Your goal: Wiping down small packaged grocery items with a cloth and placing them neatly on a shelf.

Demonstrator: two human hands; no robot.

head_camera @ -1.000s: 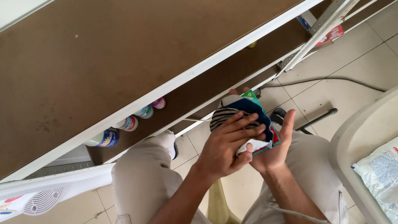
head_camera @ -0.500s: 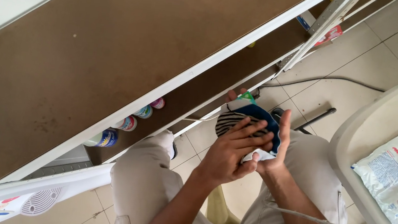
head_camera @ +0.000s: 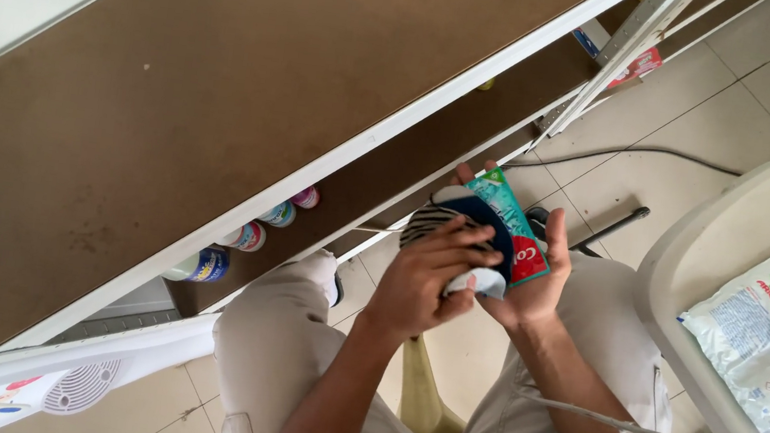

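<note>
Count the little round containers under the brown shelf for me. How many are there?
4 show, in a slanting row on the lower shelf: a pink-topped container, a teal container, a white container and a blue-labelled container. The brown shelf may hide more.

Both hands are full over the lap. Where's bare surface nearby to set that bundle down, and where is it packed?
Free: the white table's near-left part, between its rim and the white detergent bag; also the floor tiles between the cable and the table. Crowded: the table's right side, and the lower shelf with its bottles. The left hand and right hand hold the bundle.
</note>
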